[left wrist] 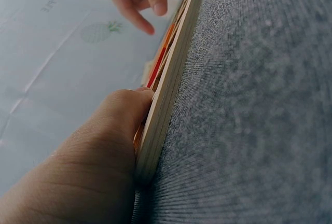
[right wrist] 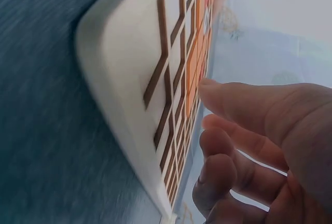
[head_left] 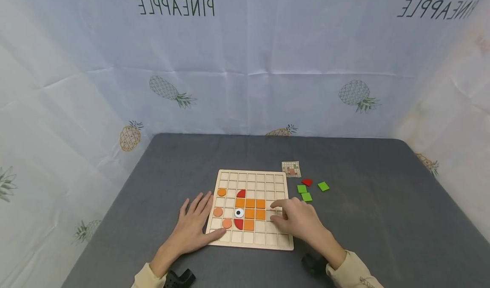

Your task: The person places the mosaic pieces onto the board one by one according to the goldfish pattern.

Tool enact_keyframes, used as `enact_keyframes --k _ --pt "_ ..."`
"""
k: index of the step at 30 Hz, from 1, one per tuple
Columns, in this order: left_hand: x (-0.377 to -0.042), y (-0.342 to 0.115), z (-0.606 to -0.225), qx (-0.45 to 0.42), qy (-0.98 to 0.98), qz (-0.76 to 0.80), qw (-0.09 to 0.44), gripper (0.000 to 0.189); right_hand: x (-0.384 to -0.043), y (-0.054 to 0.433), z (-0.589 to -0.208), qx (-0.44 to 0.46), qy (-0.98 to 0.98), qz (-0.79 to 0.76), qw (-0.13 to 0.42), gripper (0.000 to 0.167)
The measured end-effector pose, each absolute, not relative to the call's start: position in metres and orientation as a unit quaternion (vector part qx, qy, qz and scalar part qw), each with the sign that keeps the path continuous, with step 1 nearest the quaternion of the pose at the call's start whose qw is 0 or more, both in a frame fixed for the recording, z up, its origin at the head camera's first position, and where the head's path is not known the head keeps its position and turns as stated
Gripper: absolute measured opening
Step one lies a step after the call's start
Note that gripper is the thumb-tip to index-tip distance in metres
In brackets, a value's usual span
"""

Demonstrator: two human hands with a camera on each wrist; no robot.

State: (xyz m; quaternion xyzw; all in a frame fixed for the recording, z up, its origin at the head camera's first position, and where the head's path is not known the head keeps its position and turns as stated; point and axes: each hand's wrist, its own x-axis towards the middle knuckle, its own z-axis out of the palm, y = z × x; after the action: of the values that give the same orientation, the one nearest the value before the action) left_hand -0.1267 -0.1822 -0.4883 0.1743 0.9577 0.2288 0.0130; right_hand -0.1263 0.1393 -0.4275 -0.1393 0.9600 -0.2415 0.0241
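A wooden grid board (head_left: 260, 239) lies on the table. Several orange square tiles (head_left: 250, 203) fill cells near its middle, beside a white disc with a black dot (head_left: 239, 213). Red quarter-round tiles (head_left: 241, 193) sit above and below that disc, with orange discs (head_left: 218, 212) toward the left. My left hand (head_left: 193, 228) rests spread at the board's left edge, its thumb (left wrist: 137, 99) over the near-left corner. Over the right-hand cells hovers my right hand (head_left: 300, 220), thumb and index finger parted with nothing between them; its other fingers (right wrist: 215, 182) are bent.
Right of the board lie several green tiles (head_left: 323, 186) and a red tile (head_left: 307, 182). A small card with a printed grid pattern (head_left: 291, 169) is at the board's far-right corner. A pineapple-print curtain (head_left: 245, 101) hangs behind the dark grey table (head_left: 363, 220).
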Motion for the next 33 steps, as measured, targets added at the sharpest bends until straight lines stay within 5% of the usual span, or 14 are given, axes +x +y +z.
enact_keyframes --k 20,33 --pt "-0.127 -0.182 -0.487 0.173 0.959 0.223 0.012 0.105 -0.110 0.242 -0.408 -0.085 0.966 -0.243 0.014 0.038" --pt "-0.127 -0.181 -0.486 0.169 0.960 0.222 0.019 0.106 -0.092 0.267 -0.425 -0.071 0.963 -0.251 0.070 0.044"
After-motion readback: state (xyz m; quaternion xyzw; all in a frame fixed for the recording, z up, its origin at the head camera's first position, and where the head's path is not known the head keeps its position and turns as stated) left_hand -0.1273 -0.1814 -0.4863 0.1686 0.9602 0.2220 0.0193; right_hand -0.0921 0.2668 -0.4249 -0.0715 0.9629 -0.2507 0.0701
